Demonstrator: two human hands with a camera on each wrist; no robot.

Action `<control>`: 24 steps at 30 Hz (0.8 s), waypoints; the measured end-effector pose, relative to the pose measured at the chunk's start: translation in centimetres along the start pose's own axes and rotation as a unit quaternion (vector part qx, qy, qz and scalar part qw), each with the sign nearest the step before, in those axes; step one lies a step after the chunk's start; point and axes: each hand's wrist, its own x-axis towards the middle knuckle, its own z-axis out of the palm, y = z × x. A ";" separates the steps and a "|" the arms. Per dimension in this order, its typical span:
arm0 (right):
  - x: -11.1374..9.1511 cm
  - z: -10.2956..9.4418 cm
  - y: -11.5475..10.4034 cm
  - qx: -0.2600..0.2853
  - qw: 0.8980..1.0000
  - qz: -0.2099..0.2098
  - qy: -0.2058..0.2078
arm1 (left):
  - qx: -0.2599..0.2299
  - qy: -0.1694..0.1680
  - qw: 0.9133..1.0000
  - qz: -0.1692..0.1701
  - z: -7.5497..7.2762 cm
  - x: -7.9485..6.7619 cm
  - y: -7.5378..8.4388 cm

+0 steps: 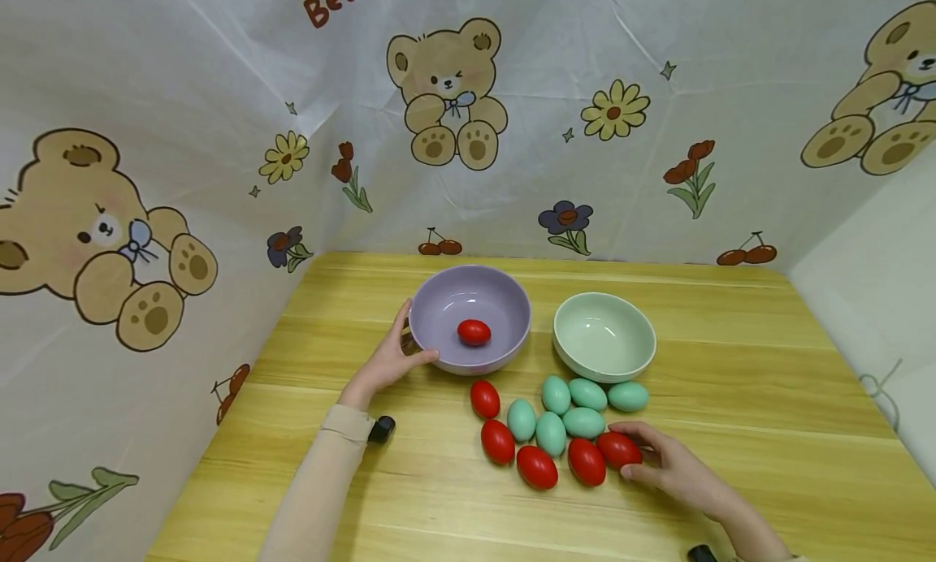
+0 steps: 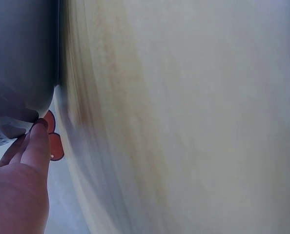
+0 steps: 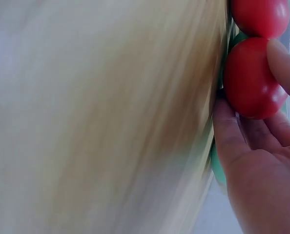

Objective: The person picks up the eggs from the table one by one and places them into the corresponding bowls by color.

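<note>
A purple bowl stands at the back of the table with one red egg inside. My left hand holds that bowl at its left side, thumb by the near rim and fingers along the outer wall; in the left wrist view the fingers touch the wall. At the right end of the loose eggs, my right hand grips a red egg between thumb and fingers. The right wrist view shows this red egg with the thumb on top, beside another red egg.
A pale green bowl sits right of the purple one. In front of the bowls lie several green eggs and several red eggs, close together on the wooden table. A bear-patterned cloth hangs behind and at the left.
</note>
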 end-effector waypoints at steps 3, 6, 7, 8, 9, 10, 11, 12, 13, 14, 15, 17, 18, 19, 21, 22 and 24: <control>-0.1 0.0 -0.1 0.008 1.000 0.002 -0.006 | -0.001 0.000 1.000 -0.001 0.0 0.0 0.0; -0.1 0.0 -0.4 0.007 1.000 0.003 -0.008 | -0.002 0.000 1.000 -0.002 0.0 0.0 0.0; -0.1 -0.1 -0.5 0.005 1.000 0.003 -0.008 | -0.003 0.000 1.000 -0.003 0.0 0.0 0.0; -0.1 -0.1 -0.6 0.003 1.000 0.005 -0.008 | -0.004 0.000 1.000 -0.003 0.0 -0.1 0.0; -0.1 -0.1 -0.7 0.001 1.000 0.007 -0.008 | -0.005 0.000 1.000 -0.004 0.0 -0.1 0.0; -0.1 -0.1 -0.8 -0.005 1.000 0.006 -0.008 | -0.006 -0.001 1.000 -0.005 -0.1 -0.1 0.0; -0.1 -0.2 -1.0 -0.011 1.000 0.005 -0.007 | -0.007 -0.001 1.000 -0.006 -0.1 -0.1 -0.1; -0.1 -0.3 -1.1 -0.019 1.000 0.003 -0.006 | -0.008 -0.001 1.000 -0.008 -0.1 -0.1 -0.1; -0.1 -0.3 -1.3 -0.027 1.000 0.000 -0.005 | -0.010 -0.001 1.000 -0.007 -0.1 -0.1 -0.1; -0.1 -0.4 -1.4 -0.032 0.999 0.000 -0.004 | -0.010 -0.001 1.000 -0.007 0.0 -0.1 -0.1; -0.1 -0.5 -1.5 -0.038 0.999 -0.003 -0.002 | -0.010 -0.001 1.000 -0.006 0.0 -0.1 -0.1; -0.1 -0.5 -1.8 -0.044 0.999 -0.006 0.001 | -0.012 -0.001 1.000 -0.004 0.0 -0.1 -0.1; 0.0 -0.5 -1.9 -0.043 0.999 -0.006 0.002 | -0.012 -0.001 1.000 -0.003 0.0 -0.1 -0.1; 0.0 -0.6 -1.9 -0.039 0.999 -0.006 0.004 | -0.013 -0.001 1.000 -0.002 0.0 -0.1 0.0; 0.1 -0.6 -2.2 -0.035 0.999 -0.011 0.007 | -0.014 -0.002 1.000 -0.002 0.0 -0.1 0.0; 0.1 -0.6 -2.3 -0.033 0.999 -0.015 0.008 | -0.014 -0.001 1.000 -0.002 0.0 -0.2 0.0; 0.3 -0.7 -2.6 -0.030 0.999 -0.026 0.013 | -0.011 -0.001 1.000 -0.003 0.0 -0.2 0.1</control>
